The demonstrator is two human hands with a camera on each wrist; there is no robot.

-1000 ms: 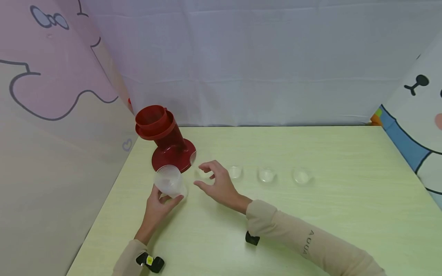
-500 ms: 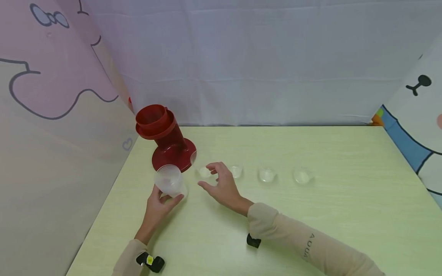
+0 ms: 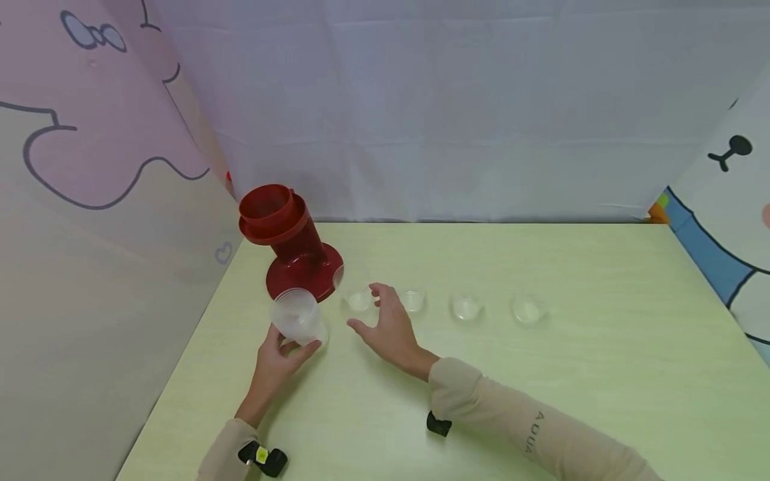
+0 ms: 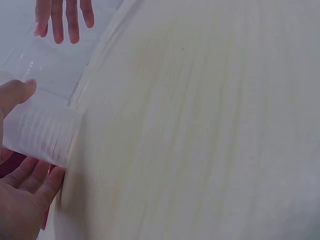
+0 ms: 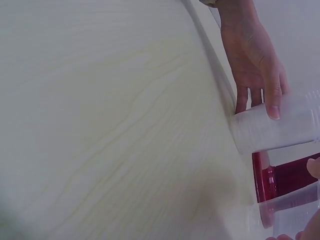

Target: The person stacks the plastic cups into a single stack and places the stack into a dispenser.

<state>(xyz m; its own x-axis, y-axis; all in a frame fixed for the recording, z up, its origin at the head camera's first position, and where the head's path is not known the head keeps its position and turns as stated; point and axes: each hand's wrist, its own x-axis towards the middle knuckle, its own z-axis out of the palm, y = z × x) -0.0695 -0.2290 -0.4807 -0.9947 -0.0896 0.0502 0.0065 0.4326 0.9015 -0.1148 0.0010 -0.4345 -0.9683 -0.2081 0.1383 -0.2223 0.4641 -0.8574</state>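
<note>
My left hand grips a stack of clear plastic cups near the left of the table, thumb on one side and fingers on the other. In the left wrist view the nested cups show as ribbed rims. My right hand is beside a single clear cup, its thumb and fingers spread apart with nothing pinched between them. That cup stands just right of the stack; its see-through wall is hard to make out. In the right wrist view only fingertips of this hand show, by the cup.
Farther right, more clear cups stand in a row: one, another, and one at the end. Behind the stack is a red plastic holder with a round base. Printed cloth walls enclose the pale table.
My right hand has shifted slightly right, its fingers drawing back from the nearest cup, whose base is now uncovered. The left hand and its stack have stayed in place.
</note>
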